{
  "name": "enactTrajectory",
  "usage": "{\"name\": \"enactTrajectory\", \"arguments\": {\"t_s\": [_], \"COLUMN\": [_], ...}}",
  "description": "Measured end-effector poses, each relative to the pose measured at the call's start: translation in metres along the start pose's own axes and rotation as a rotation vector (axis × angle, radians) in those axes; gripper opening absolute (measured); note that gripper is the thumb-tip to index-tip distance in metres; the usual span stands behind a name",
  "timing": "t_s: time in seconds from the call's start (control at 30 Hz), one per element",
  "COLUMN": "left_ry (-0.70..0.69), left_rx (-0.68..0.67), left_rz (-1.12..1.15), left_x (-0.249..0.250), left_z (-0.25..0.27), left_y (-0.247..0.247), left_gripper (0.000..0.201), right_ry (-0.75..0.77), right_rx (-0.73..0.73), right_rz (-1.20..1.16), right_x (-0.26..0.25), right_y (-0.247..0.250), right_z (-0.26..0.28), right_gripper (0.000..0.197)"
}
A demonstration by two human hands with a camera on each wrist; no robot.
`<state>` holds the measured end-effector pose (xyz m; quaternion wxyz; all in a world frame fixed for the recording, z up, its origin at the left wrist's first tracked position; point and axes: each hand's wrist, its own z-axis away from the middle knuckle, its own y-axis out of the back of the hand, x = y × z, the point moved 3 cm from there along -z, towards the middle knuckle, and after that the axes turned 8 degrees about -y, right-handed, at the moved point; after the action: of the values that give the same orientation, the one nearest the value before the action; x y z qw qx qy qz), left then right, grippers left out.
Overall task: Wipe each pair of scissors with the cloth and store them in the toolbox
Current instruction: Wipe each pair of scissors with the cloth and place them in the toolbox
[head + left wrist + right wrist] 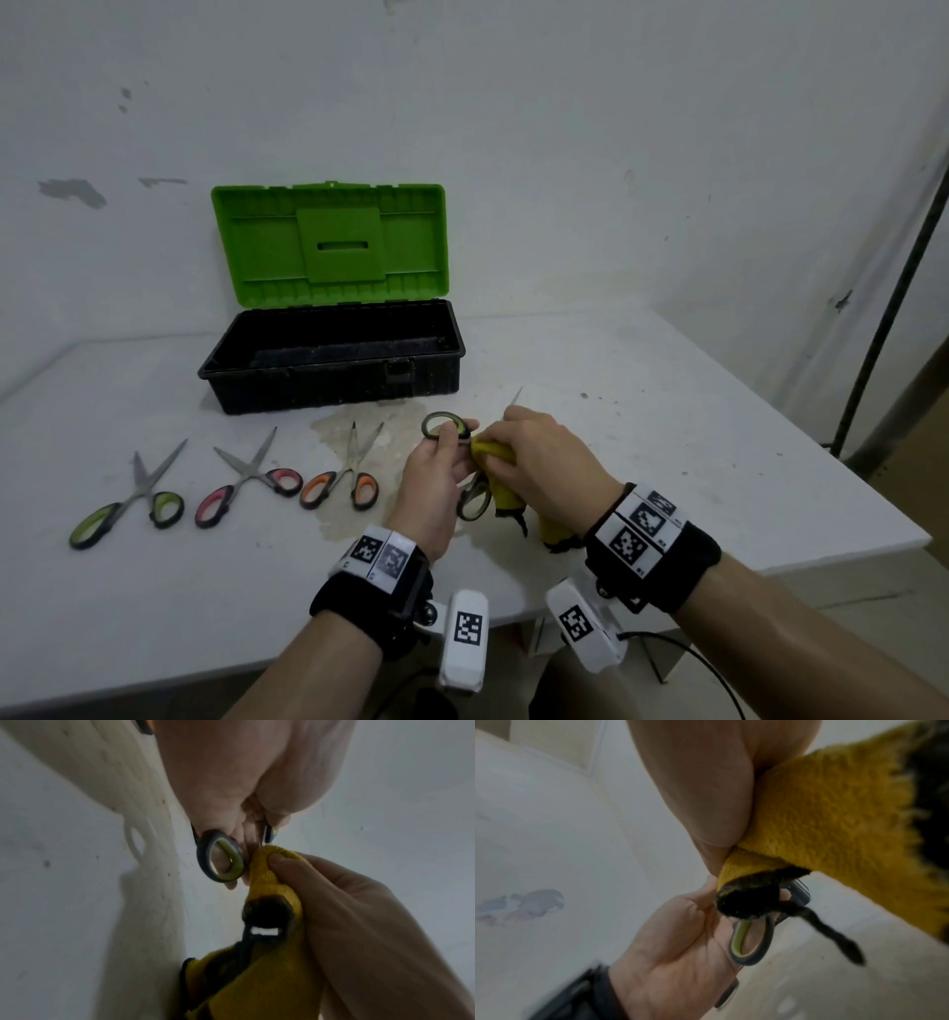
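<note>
The left hand (434,475) has its grip closed on a pair of scissors with dark, green-lined handles (445,427), fingers and thumb curled round the handle end; one ring stands above the fingers and the other (473,501) hangs below the palm. The right hand (539,452) has its grip closed on a yellow cloth (500,457) with a dark edge, the thumb pinching a fold of it against the scissors right beside the left fingers. The blade tip (516,397) pokes out beyond the right knuckles. The loose end of the cloth hangs under the right wrist. Both hands are held above the white bench (667,411), in front of the toolbox (334,354), which sits open with its green lid (328,241) upright. On the bench to the left lie three more pairs, blades spread: green-handled scissors (128,506), pink-handled scissors (246,480) and orange-handled scissors (341,478).
</note>
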<state>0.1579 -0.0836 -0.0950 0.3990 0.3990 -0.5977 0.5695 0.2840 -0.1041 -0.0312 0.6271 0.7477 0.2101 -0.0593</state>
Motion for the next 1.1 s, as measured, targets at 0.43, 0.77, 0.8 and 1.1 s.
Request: {"name": "enactTrajectory", "arguments": {"t_s": [0.43,0.77,0.8,1.1], "left_ry": [0.089,0.124,0.123,0.16], "left_rx": [0.071,0.051,0.044,0.1], "left_rz": [-0.018,-0.082,-0.089,0.057], "left_x": [-0.002,-0.002,-0.003,0.001], "left_z": [-0.001,0.003,0.004,0.002], "left_y": [-0.003,-0.006,-0.007,-0.002], "left_gripper": [0.039,0.041,0.041,0.036], "right_ry": [0.054,0.267,0.291,0.064], "right_rx": [-0.033,-0.118,-0.111,0.063], "right_rz": [0.097,0.173,0.2,0.104], "right_x": [0.004,-0.011,-0.012,0.019], "right_y": [0.007,0.002,0.0,0.02], "right_z": [0.0,0.011,0.012,0.0], "right_gripper": [0.023,0.021,0.021,0.023]}}
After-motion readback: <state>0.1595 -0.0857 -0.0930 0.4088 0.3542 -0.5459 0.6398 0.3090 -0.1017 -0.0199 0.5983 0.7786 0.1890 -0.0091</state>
